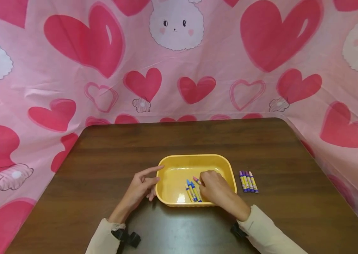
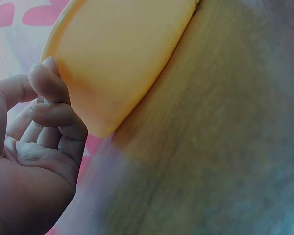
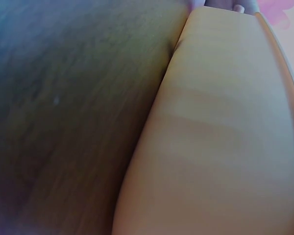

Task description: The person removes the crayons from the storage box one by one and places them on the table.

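A yellow plastic tray (image 1: 195, 159) sits on the table, its outer wall filling much of both wrist views. My left hand (image 1: 138, 188) is at the tray's left side, with a forefinger reaching over the rim and other fingertips against the edge. Inside the tray, my right hand (image 1: 215, 187) has curled fingers around a pink crayon (image 1: 197, 180); its tip sticks out to the left, and the rest is hidden by the hand. Left of it in the tray lie two blue crayons (image 1: 195, 191) and a pale orange crayon (image 1: 189, 192), side by side.
Right of the tray, several pink and purple crayons (image 1: 248, 181) lie in a row on the dark wooden table (image 1: 118, 148). A pink cloth (image 1: 217, 56) with hearts and white animal faces hangs behind and beside the table.
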Available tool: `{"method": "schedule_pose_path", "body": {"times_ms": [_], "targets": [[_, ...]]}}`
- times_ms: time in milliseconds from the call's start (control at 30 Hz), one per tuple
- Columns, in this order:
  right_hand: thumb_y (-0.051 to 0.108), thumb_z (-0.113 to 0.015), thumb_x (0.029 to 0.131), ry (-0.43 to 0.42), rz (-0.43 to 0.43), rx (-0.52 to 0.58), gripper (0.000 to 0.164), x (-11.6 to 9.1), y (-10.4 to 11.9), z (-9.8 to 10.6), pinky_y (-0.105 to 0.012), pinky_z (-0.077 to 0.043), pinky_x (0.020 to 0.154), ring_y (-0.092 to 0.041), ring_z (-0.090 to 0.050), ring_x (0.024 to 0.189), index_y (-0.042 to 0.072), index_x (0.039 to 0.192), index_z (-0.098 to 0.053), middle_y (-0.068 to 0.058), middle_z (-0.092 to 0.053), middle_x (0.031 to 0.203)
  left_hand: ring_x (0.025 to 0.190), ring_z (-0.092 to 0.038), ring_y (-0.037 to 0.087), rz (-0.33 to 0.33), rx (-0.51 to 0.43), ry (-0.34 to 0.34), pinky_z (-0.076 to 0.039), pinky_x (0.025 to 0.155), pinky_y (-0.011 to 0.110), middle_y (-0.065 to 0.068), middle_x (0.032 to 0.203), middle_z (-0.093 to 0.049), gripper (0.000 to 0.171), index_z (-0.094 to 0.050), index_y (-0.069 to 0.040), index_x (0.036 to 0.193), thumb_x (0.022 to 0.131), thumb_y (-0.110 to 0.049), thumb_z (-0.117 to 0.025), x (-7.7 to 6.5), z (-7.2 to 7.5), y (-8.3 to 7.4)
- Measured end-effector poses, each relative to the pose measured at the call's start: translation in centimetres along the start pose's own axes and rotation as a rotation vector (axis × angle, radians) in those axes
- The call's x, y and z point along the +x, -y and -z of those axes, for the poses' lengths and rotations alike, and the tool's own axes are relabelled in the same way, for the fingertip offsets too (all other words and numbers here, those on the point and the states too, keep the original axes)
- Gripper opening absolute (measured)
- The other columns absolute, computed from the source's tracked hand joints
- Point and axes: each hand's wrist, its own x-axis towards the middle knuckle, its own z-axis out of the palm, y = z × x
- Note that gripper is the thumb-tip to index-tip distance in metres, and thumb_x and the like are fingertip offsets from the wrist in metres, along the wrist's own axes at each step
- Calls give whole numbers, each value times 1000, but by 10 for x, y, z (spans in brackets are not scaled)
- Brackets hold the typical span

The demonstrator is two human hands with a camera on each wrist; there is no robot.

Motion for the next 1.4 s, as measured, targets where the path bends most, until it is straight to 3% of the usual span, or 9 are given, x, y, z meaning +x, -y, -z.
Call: {"method": "schedule_pose_path", "body": {"times_ms": [200,367,633,900,1067,1200,1300,1400], "targets": [[2,-70,78,-5,-10,8,24,1,-1,-1,-27,-31,49,-16,-41,55,12,64,-53,0,-43,60,40,-50,13,0,6,11,-46,40,24,3,55,-59,47,-45,9,143,101,-10,-57,1,1,2],[3,-72,79,-78,3,47,19,-1,-2,-2,-29,-38,53,-15,-44,58,10,67,-59,1,-49,63,40,-50,12,5,2,4,-46,41,23,2,55,-59,47,-47,6,143,101,-12,-58,0,-1,4],[1,-73,80,-209,6,228,6,-8,-8,18,-25,-47,59,-9,-53,64,5,78,-69,4,-60,69,38,-47,18,-7,-7,3,-45,39,25,2,54,-59,46,-47,6,143,101,-10,-57,0,0,8],[6,-76,85,-245,-127,515,10,-26,-31,55,-23,-56,67,-12,-66,71,2,94,-74,-3,-70,81,41,-50,12,19,9,6,-46,41,23,3,55,-59,47,-46,4,144,102,-12,-56,-2,0,6],[7,-72,91,-194,-165,913,24,-39,-63,74,-27,-58,71,-14,-69,78,-10,107,-69,-7,-73,92,42,-51,12,15,7,11,-46,41,23,2,56,-59,47,-46,6,144,102,-11,-56,-2,0,5],[4,-66,94,-167,-158,1169,15,-48,-95,80,-26,-57,74,-10,-68,81,-4,106,-72,-1,-74,93,42,-50,11,9,0,12,-45,41,23,2,56,-59,47,-45,8,143,101,-11,-57,-2,0,3],[1,-61,96,-127,-166,1278,15,-53,-118,79,-25,-57,76,-10,-67,84,3,104,-74,0,-73,96,42,-50,11,14,-7,10,-45,41,22,2,56,-59,47,-45,6,144,101,-11,-57,-2,0,2],[-1,-58,98,-81,-170,1314,18,-57,-135,76,-28,-58,79,-11,-68,88,2,105,-74,-2,-73,99,42,-50,11,8,-11,9,-46,41,23,3,56,-59,47,-46,6,144,101,-11,-57,-2,1,0]]}}
